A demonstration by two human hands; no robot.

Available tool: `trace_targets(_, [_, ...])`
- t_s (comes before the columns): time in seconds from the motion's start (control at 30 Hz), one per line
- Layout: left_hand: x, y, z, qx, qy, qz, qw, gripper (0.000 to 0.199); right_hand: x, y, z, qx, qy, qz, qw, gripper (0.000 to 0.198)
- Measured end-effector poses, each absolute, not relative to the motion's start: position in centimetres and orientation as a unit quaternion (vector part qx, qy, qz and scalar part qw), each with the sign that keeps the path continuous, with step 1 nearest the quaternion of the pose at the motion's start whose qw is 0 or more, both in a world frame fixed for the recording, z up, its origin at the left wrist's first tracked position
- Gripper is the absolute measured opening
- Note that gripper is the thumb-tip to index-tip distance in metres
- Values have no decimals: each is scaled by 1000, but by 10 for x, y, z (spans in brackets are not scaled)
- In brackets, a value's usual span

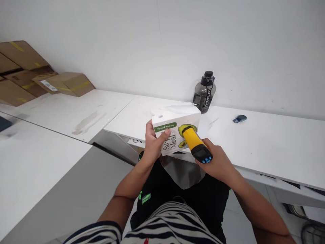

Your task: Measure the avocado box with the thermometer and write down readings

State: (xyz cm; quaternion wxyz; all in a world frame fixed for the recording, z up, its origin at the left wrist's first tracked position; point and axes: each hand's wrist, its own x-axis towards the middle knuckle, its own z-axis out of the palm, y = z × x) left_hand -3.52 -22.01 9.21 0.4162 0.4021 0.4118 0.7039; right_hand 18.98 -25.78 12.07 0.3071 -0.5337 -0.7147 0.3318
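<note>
A white NutriMotion box (175, 118) with avocado pictures on its front is tilted above the near edge of the white table. My left hand (154, 142) grips its left side, thumb across the printed face. In my right hand (215, 157) is a yellow and black infrared thermometer gun (194, 142) with a small dark screen and blue buttons. Its front end points at the box, over the avocado picture; whether it touches the box I cannot tell. My right fingers are mostly hidden under the device's handle.
Behind the box, a dark translucent water bottle (204, 91) stands against the white wall. A small blue object (240, 118) lies to its right on the table (274, 142). Several cardboard boxes (73, 83) are stacked at the far left. A gap separates the left table (33, 162) from mine.
</note>
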Motion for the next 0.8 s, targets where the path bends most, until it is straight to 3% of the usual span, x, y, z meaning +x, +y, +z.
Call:
trace_targets(0.2, [-42,-201,84,354,415,770,332,70,181,-256,111,-523,-581,452,429,40])
trace_targets(0.33, [-48,-194,84,344,415,789,294,70,181,-253,104,-518,-531,439,507,44])
trace_targets(0.47, [-50,-195,85,362,413,784,289,63,182,-249,98,-533,-523,420,516,43])
trace_targets(0.8, [-43,-198,86,345,416,785,302,70,184,-255,98,-535,-523,426,510,48])
